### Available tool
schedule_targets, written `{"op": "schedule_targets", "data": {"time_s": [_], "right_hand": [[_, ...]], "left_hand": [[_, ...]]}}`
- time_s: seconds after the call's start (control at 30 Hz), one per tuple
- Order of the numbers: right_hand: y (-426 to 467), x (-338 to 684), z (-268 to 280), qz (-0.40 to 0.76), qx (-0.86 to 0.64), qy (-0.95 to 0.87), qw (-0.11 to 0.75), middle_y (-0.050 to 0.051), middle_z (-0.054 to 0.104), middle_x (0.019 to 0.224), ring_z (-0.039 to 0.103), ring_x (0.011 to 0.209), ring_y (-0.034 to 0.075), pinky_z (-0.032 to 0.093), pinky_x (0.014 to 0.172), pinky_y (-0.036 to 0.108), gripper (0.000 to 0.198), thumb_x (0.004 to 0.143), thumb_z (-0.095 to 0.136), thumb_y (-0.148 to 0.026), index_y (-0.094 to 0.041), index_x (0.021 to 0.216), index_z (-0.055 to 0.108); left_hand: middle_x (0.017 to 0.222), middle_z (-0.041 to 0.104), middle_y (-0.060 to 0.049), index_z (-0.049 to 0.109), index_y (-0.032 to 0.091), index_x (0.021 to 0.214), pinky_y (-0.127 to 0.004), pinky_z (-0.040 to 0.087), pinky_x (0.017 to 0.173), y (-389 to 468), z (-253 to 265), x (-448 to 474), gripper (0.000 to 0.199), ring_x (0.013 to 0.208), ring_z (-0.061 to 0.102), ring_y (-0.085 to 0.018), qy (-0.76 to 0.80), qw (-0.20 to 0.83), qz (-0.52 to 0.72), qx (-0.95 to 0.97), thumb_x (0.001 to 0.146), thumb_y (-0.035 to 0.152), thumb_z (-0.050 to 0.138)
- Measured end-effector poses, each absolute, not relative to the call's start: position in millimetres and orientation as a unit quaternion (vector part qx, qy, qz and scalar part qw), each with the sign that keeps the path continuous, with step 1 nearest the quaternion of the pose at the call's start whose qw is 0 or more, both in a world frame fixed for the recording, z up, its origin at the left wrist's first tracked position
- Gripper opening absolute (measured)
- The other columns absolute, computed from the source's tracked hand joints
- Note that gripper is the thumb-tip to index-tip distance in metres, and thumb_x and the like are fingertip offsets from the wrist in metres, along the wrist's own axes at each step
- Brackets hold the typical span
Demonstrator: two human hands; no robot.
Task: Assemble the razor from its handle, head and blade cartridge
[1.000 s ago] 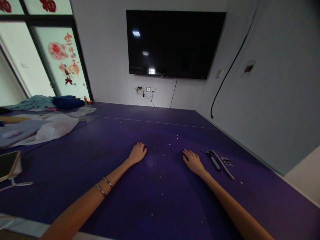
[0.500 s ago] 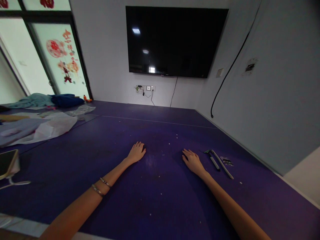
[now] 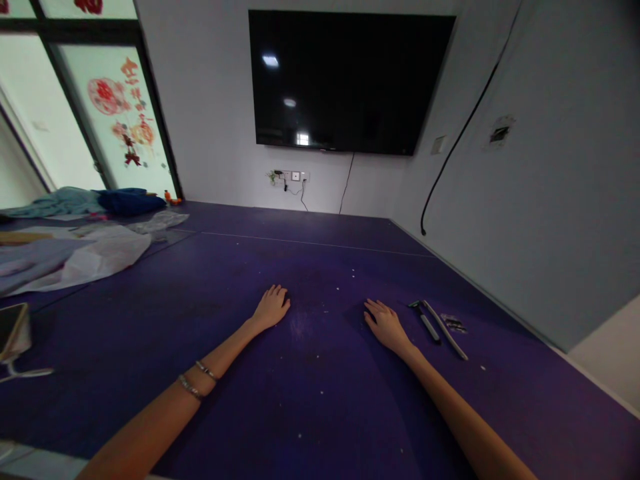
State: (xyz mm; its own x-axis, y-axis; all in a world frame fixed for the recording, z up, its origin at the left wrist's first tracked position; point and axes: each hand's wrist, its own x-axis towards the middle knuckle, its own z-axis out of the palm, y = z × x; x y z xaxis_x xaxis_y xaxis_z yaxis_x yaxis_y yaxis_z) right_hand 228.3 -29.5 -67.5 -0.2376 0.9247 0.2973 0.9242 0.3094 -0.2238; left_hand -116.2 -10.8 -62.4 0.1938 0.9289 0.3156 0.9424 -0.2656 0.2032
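My left hand [image 3: 271, 307] lies palm down on the purple tabletop [image 3: 320, 373], its fingers stretched out and holding nothing. Two bracelets [image 3: 191, 385] circle that forearm. To the right, my right hand [image 3: 387, 322] also rests flat on the surface with fingers spread and nothing in them. Just beyond its right side lies a slim tool with a dark grey handle and green head [image 3: 429, 327]; it looks like a razor, though the kind is hard to make out. Beside that tool is a thin, pale grey bent strip [image 3: 447, 333]. A small clear packet with dark items [image 3: 454, 323] sits right of the strip.
Plastic sheeting [image 3: 107, 253] and folded cloths [image 3: 125, 200] cover the left far side. A phone-like device on a stand [image 3: 14, 333] is at the left edge. A black cable [image 3: 457, 137] hangs down the right wall. A television [image 3: 350, 83] is mounted ahead.
Both hands stay in place on the table. Only the camera view has shifted very slightly; no object has moved.
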Motion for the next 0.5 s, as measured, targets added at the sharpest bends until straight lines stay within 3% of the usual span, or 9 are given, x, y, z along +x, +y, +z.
{"op": "schedule_targets", "data": {"time_s": [0.37, 0.5], "right_hand": [[-31.4, 226.8, -69.2, 0.008, -0.584, -0.783, 0.213, 0.008, 0.050, 0.131, 0.036, 0.126, 0.028, 0.028, 0.102, 0.046, 0.042, 0.087, 0.037, -0.032, -0.016, 0.121, 0.055], [-29.6, 232.0, -60.7, 0.048, -0.564, -0.772, 0.289, 0.011, 0.058, 0.121, 0.049, 0.116, 0.024, 0.035, 0.098, 0.040, 0.040, 0.087, 0.037, -0.033, -0.014, 0.113, 0.061]], "left_hand": [[0.132, 0.044, -0.020, 0.049, 0.008, 0.118, -0.044, 0.027, 0.103, -15.2, -58.9, -115.9, 0.043, 0.127, 0.034, -0.031, -0.611, 0.032, -0.171, -0.773, 0.087, 0.034, 0.034], [0.132, 0.044, -0.020, 0.048, 0.008, 0.118, -0.045, 0.029, 0.102, -13.7, -59.7, -117.3, 0.044, 0.127, 0.033, -0.031, -0.611, 0.035, -0.163, -0.774, 0.087, 0.035, 0.033]]}}
